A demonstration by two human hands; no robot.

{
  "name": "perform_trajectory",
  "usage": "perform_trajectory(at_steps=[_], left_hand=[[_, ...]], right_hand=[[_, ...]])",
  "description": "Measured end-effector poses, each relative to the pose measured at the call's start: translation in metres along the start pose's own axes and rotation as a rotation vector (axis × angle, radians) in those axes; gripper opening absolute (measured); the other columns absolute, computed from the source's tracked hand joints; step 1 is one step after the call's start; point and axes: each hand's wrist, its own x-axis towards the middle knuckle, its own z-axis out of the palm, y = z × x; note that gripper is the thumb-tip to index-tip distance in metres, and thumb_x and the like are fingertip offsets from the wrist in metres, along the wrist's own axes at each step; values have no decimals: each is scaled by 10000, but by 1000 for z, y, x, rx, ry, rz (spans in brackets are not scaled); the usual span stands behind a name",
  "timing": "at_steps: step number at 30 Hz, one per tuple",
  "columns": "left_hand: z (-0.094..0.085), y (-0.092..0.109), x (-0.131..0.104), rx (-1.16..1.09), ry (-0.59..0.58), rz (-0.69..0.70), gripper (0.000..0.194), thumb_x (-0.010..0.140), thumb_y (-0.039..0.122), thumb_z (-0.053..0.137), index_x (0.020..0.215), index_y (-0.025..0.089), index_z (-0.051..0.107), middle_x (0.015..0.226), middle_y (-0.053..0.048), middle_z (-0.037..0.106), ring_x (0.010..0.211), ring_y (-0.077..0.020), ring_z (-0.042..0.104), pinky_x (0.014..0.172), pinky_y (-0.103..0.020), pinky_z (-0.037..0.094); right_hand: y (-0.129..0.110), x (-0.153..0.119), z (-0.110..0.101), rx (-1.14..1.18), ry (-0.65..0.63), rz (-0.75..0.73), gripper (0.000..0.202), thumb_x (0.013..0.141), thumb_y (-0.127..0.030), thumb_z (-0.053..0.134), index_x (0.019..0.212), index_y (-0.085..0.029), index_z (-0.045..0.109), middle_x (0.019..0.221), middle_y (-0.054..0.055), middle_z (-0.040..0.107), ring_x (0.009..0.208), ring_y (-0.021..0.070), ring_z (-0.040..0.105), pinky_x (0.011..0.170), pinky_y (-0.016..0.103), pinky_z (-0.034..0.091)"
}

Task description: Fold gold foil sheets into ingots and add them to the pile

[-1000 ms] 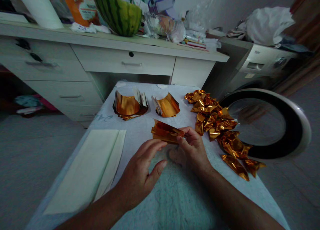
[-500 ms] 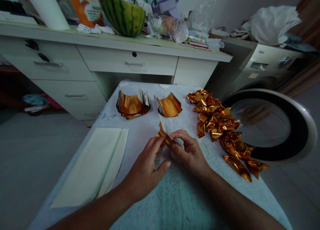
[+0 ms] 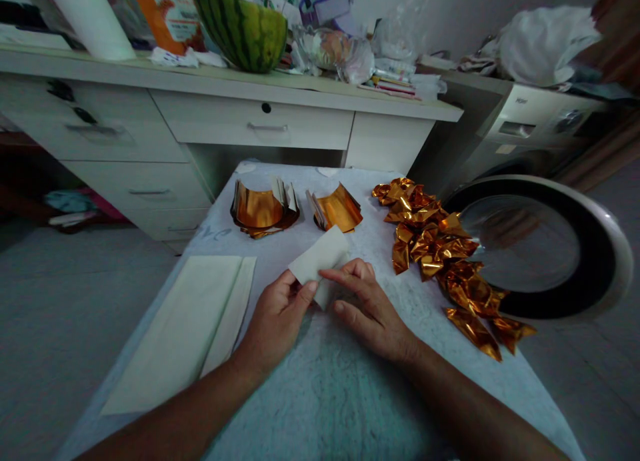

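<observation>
A small pale sheet (image 3: 323, 253) is pinched at its lower left between the thumb and fingers of my left hand (image 3: 279, 314). On its right side, my right hand (image 3: 371, 307) touches the sheet with an outstretched index finger, thumb apart from the fingers. Two curved stacks of gold foil sheets, a larger one (image 3: 259, 209) and a smaller one (image 3: 342, 209), lie beyond the hands. Folded gold foil pieces (image 3: 433, 244) form a heap to the right. Larger pale paper sheets (image 3: 175, 334) lie flat at the left.
The cloth-covered table (image 3: 340, 394) stands before a white drawer cabinet (image 3: 225, 121). Half a watermelon (image 3: 245, 31) and bagged items sit on the cabinet top. At the right, a washing machine's open round door (image 3: 595, 247) reaches close to the table edge.
The piece between my hands has turned so its pale face shows instead of gold. My left thumb has come onto it, and my right index finger has stretched across it.
</observation>
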Motion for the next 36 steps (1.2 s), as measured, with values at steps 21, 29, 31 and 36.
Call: perform_trajectory(at_steps=[21,29,31,36], left_hand=[[-15,-6,4,271,121,63,311,875,258,550,1150,254,406,736,76,538,627,-121,544,594,-233,413],[-18,1,5,903,-47,200,116,850,132,482,860,203,573,770,-11,612,729,-189,577,695,-324,395],[-18,2,4,1031,-67,231,137,841,110,497,868,201,596,775,-17,619,755,-205,576,732,-349,386],[-19,-3,2,1210,-31,328,166,858,131,543,908,218,676,878,-52,608,864,-254,549,764,-396,372]], right_hand=[[22,5,4,64,271,433,290,834,-276,586,1091,-217,465,638,-76,501,554,127,492,527,245,368],[22,5,4,-227,171,379,130,816,-189,533,924,-224,470,668,-36,534,635,165,530,601,289,385],[22,5,5,-252,144,367,141,818,-162,508,941,-222,478,727,-13,560,687,178,538,641,304,396],[23,4,9,-394,109,376,162,797,-124,517,937,-203,502,803,24,581,782,214,524,735,357,389]])
